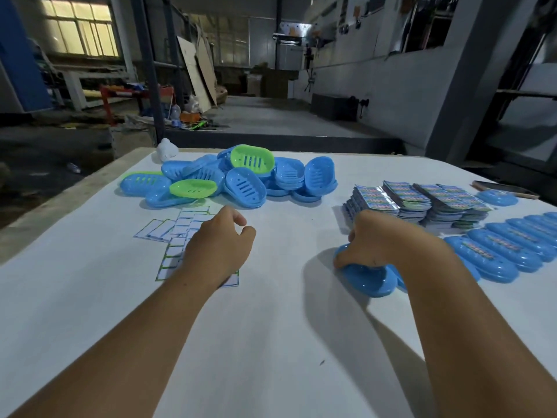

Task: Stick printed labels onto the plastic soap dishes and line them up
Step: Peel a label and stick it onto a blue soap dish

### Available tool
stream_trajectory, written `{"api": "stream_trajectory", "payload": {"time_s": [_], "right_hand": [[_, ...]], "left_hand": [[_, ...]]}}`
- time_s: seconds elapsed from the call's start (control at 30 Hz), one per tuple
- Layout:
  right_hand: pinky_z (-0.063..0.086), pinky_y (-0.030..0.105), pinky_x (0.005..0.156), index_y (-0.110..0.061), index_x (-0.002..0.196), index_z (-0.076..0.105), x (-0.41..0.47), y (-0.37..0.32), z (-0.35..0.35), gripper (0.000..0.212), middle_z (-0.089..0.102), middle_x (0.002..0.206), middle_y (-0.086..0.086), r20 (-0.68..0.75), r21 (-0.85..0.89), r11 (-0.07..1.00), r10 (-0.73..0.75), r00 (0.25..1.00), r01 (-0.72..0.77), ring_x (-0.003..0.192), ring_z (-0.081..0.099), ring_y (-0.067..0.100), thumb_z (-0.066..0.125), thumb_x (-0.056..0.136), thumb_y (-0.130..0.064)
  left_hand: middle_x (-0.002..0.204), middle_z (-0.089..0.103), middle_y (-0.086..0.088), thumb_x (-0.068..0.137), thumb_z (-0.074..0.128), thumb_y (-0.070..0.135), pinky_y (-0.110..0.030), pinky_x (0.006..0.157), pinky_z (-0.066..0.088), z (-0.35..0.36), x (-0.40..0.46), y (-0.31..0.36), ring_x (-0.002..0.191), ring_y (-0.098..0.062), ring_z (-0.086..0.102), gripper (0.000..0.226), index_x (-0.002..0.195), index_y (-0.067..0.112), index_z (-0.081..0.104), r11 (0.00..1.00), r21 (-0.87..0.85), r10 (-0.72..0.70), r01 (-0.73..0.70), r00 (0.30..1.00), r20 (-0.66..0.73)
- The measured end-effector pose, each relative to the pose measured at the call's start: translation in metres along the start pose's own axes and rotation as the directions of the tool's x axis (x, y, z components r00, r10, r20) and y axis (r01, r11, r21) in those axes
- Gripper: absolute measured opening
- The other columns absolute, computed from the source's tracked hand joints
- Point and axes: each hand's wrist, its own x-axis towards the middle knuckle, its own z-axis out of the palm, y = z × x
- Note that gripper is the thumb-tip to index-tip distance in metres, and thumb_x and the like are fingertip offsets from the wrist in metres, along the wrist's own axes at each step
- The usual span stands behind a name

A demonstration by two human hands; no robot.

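A dim workshop with a grey concrete floor [271,116]. At the far left a large multi-pane window [80,27] glows yellow-white. Tan cardboard sheets [200,70] lean against a dark steel post [150,67]. A pale grey wall [391,86] runs along the right side.

Nothing here can be read. The stacked labels [422,197] and those stuck on the row of blue soap dishes [494,251] carry colourful print, perhaps lettering, but it blurs. The backing sheets [177,236] look blank.
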Motion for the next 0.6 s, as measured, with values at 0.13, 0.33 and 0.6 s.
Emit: {"api": "stream_trajectory", "payload": {"time_s": [0.13,0.33,0.6], "right_hand": [[0.058,0.03,0.064,-0.015,0.1,0.07,0.004,0.008,-0.003,0.034,0.07,0.079,0.003,0.019,0.014,0.999,0.044,0.999,-0.044,0.065,0.065,0.021,0.076,0.068,-0.025],[0.057,0.038,0.084,-0.008,0.115,0.069,0.009,0.012,0.0,0.038,0.068,0.116,0.016,0.007,0.017,0.999,0.049,0.999,-0.049,0.099,0.066,0.032,0.054,0.081,-0.001],[0.047,0.029,0.078,-0.027,0.123,0.064,0.008,-0.02,0.014,0.039,0.058,0.12,0.0,-0.074,0.076,0.975,-0.203,0.977,0.208,0.1,0.059,0.02,0.06,0.086,-0.016]], "left_hand": [[0.076,0.067,0.005,0.086,0.055,0.04,-0.035,0.075,0.05,-0.002,0.0,-0.001,0.077,-0.018,0.063,0.012,0.096,0.032,0.054,1.0,-0.013,-0.003,0.003,1.0,0.0],[0.073,0.067,0.006,0.085,0.057,0.039,-0.034,0.072,0.05,-0.004,-0.001,-0.002,0.072,-0.015,0.064,0.01,0.093,0.032,0.055,1.0,-0.021,0.004,-0.004,1.0,-0.013],[0.104,0.067,0.002,0.091,0.056,0.029,-0.037,0.084,0.051,0.002,0.013,0.01,0.099,-0.021,0.061,0.017,0.101,0.024,0.068,0.988,0.094,0.135,-0.126,0.986,-0.094]]}}
